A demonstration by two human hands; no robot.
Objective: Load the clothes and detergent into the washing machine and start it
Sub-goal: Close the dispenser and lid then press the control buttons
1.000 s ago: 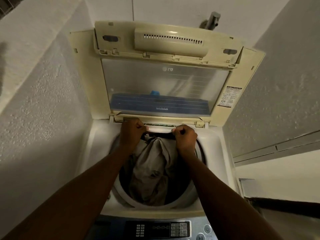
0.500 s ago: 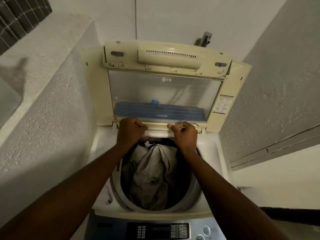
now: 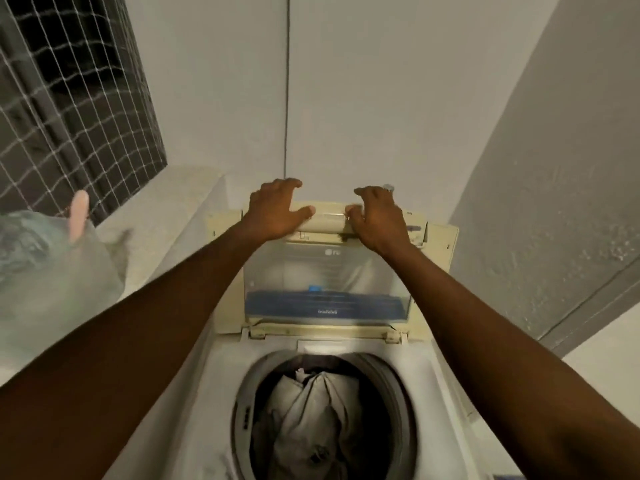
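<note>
Here, the raised lid (image 3: 325,271) of the washing machine (image 3: 221,368) is gripped at its top edge by the left hand (image 3: 275,213) and right hand (image 3: 375,216), apparently with fingers curled over it, while pale clothes (image 3: 311,417) are seen heaped inside the drum (image 3: 242,410) below.

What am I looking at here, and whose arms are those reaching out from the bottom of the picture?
There is no robot: a person wears a camera on the head, so you see their own bare arms from above. The left hand and right hand both rest on the top edge of the raised lid of a top-loading washing machine. Below, the round drum stands open with beige clothes piled inside. Neither hand carries anything loose. A mesh-covered window is at the left.
</note>
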